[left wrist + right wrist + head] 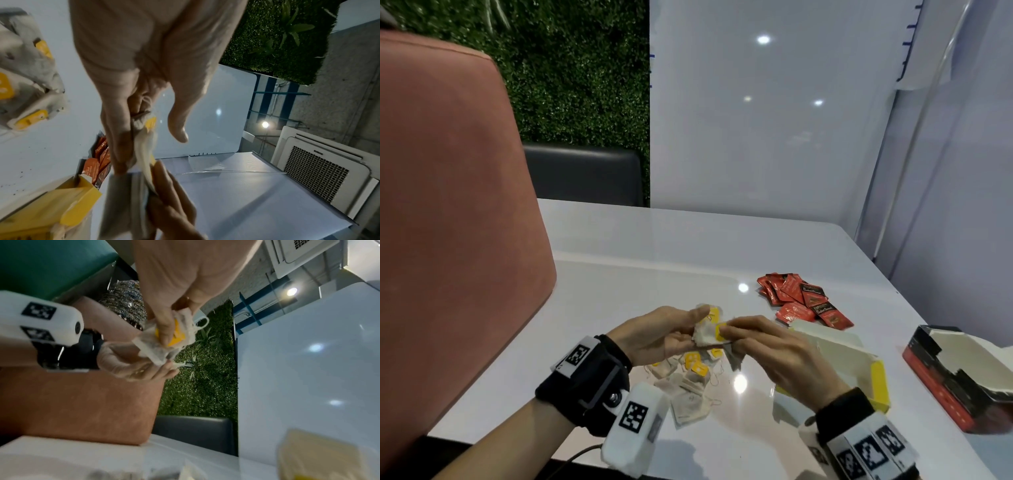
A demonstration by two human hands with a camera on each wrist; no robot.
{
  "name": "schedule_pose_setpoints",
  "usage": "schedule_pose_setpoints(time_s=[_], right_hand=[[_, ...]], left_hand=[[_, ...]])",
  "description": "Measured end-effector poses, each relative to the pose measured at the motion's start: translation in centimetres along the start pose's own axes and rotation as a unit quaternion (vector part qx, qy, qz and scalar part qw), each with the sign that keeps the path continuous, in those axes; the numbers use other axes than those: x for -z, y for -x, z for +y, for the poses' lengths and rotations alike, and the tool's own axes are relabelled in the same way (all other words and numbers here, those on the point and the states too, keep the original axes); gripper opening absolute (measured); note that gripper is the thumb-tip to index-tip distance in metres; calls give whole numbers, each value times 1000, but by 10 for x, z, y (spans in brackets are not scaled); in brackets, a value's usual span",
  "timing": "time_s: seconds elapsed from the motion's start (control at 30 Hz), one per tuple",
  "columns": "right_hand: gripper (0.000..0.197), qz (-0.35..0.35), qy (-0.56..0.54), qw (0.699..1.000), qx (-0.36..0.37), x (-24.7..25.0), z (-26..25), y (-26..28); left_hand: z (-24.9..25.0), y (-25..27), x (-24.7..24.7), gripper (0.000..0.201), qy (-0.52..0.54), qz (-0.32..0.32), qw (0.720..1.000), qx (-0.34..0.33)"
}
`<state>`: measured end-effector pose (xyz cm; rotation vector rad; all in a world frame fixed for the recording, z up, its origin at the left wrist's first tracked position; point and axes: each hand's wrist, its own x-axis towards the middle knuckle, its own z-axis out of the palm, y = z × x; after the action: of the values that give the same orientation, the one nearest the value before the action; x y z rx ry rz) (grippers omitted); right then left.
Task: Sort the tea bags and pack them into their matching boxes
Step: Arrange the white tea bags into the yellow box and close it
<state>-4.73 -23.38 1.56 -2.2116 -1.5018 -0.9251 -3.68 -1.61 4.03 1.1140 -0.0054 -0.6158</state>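
Note:
Above the white table, both hands hold a small bundle of paper tea bags with yellow tags point(709, 331). My left hand point(671, 330) cups the bundle from below, thumb over the top bag. My right hand point(748, 337) pinches a bag at its yellow tag point(174, 335). Below the hands lies a loose pile of yellow-tag tea bags point(690, 380). An open yellow box point(878, 380) lies right of my right hand. Red tea sachets point(803, 299) lie in a heap further back. An open red-and-black box point(959, 370) stands at the far right.
A pink chair back point(448, 222) fills the left side, close to my left forearm. A dark seat point(582, 174) and a green hedge wall point(571, 68) are behind the table point(637, 274). A glossy white partition point(774, 137) bounds the far edge.

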Motion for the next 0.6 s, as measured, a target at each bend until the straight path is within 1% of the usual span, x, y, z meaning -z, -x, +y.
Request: schedule_pose_setpoints(time_s=[0.07,0.1,0.17,0.2,0.23,0.27,0.3,0.33,0.4,0.43,0.47,0.5,0.53,0.57,0.6], right_hand=[[7,8,-78,997,-6,10,0,-6],[7,13,-119,993,-13,15,-1,-9],[9,3,-180,983,-20,24,2,-16],[13,-15,-199,980,-20,28,4,-20],[18,-36,-212,976,-22,32,6,-23],[21,-57,-222,973,-26,35,8,-26],[22,-74,-229,970,-33,36,11,-27],[22,-85,-234,968,-38,37,13,-29],[24,-87,-237,966,-60,37,16,-29],[28,-74,-240,964,-84,37,18,-27],[32,-53,-248,960,-119,37,19,-26],[33,-26,-264,949,-170,36,19,-23],[28,5,-291,928,-234,36,19,-20],[21,31,-328,896,-298,33,18,-17],[16,45,-372,856,-356,30,16,-15]], left_hand=[[1,3,0,51,1,-28,998,50],[2,4,0,54,0,-42,996,75],[1,4,1,67,-6,-82,989,123],[1,4,2,71,-15,-115,983,139],[0,5,1,71,-25,-150,978,146],[1,6,0,67,-32,-176,973,145],[1,8,-2,60,-37,-191,971,140],[2,10,-4,51,-44,-193,971,132],[2,12,-4,41,-76,-171,976,115],[1,12,-2,37,-91,-154,978,110],[-1,12,0,33,-97,-131,981,105],[-3,11,3,28,-92,-104,985,99],[-6,9,5,25,-83,-74,990,91],[-9,7,8,23,-72,-44,993,80],[-12,5,9,22,-64,-15,996,67]])
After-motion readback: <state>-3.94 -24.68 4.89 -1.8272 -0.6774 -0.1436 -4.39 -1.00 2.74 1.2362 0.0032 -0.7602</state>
